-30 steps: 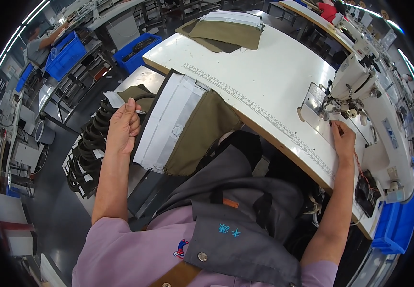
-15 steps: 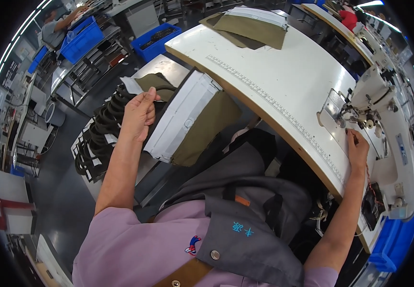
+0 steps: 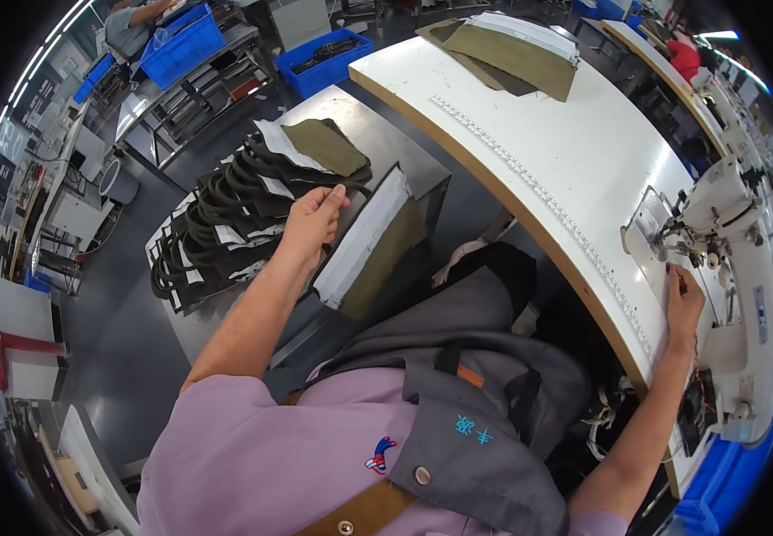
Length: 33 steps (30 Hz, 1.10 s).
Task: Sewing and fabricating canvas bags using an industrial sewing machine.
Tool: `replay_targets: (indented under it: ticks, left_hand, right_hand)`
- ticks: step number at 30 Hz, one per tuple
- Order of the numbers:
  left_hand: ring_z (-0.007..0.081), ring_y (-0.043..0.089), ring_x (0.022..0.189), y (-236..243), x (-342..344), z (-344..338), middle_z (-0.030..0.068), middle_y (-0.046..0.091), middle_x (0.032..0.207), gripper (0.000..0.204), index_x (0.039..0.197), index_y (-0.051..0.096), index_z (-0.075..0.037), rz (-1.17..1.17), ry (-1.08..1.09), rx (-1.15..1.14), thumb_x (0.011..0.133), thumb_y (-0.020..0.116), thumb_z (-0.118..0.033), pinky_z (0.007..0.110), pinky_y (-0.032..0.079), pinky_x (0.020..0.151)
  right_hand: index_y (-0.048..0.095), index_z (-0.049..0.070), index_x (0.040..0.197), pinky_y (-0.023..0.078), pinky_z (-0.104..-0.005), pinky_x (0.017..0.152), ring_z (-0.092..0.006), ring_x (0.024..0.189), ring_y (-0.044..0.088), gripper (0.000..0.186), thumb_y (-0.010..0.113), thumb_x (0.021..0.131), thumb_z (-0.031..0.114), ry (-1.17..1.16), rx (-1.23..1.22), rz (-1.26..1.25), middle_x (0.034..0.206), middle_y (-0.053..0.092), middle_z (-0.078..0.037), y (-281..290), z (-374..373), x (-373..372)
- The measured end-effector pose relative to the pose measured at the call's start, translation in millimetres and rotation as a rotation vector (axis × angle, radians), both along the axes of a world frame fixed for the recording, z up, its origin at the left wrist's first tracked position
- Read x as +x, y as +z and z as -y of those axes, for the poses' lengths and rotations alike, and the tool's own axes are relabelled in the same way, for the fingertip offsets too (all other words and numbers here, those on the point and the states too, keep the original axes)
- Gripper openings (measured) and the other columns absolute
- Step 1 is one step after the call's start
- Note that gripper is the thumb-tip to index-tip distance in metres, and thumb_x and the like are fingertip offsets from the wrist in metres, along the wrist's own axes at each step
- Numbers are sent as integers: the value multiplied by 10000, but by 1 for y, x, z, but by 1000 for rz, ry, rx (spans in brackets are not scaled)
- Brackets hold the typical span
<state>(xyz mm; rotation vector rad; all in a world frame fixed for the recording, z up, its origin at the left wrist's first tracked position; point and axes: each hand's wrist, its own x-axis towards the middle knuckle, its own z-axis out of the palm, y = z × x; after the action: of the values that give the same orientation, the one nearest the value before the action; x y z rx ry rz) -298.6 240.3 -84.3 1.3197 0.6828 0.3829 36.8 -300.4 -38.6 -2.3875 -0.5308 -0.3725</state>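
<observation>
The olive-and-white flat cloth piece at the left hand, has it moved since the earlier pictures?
Yes: the cloth piece has moved left, away from the white table with the brown wooden edge.

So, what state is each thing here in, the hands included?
Left hand, closed on a dark loop
Olive-and-white panel, held out, tilted
Sewing machine, upright; running or not, cannot tell
Right hand, fingers curled beside the machine; hold unclear
Olive panels, lying overlapped on the white table
Looped pieces, overlapping on the metal table
Blue bin beyond it, open, dark items inside
</observation>
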Motion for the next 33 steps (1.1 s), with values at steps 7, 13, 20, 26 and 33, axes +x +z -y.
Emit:
replay_targets:
  ticks: [7, 13, 20, 26, 33]
  left_hand:
    - [89, 290, 534, -8, 16, -32, -45, 303, 637, 295, 929, 509, -59, 252, 370, -381, 1061, 511, -322, 275, 300, 519]
    - [99, 297, 550, -4, 51, -57, -37, 310, 654, 305, 927, 488, -56, 248, 337, -346, 1073, 474, -323, 275, 302, 520]
    - [159, 365, 534, -26, 130, -98, 26, 372, 649, 278, 866, 477, -31, 270, 384, -598, 1064, 426, -219, 310, 351, 494]
    - [237, 458, 490, -9, 194, -217, 92, 482, 672, 284, 761, 494, -7, 361, 663, -234, 1018, 465, -124, 386, 435, 467]
    - [273, 692, 908, 31, 161, -298, 133, 699, 963, 368, 1153, 688, -118, -319, 131, 1426, 950, 630, -421, 420, 511, 815]
  right_hand:
    - [716, -13, 1125, 465, -230, 755, -75, 813, 577, 248, 630, 992, 177, -9, -13, -22, 928, 706, -23, 4, 0, 0]
    - [706, -32, 1142, 480, -249, 798, -106, 868, 611, 265, 619, 1001, 176, -11, -28, -36, 998, 732, -71, 7, -4, -4]
    - [696, -47, 1153, 479, -245, 862, -118, 939, 636, 277, 608, 1009, 172, -11, -26, -63, 1042, 731, -80, 2, 5, 2]
    - [688, -51, 1158, 484, -257, 912, -134, 984, 652, 276, 601, 1011, 166, -13, 2, -87, 1053, 727, -85, 0, 11, 3]
    - [685, -48, 1163, 476, -235, 885, -111, 964, 632, 270, 587, 1023, 161, -31, 20, -104, 1049, 716, -68, -7, 26, 11]
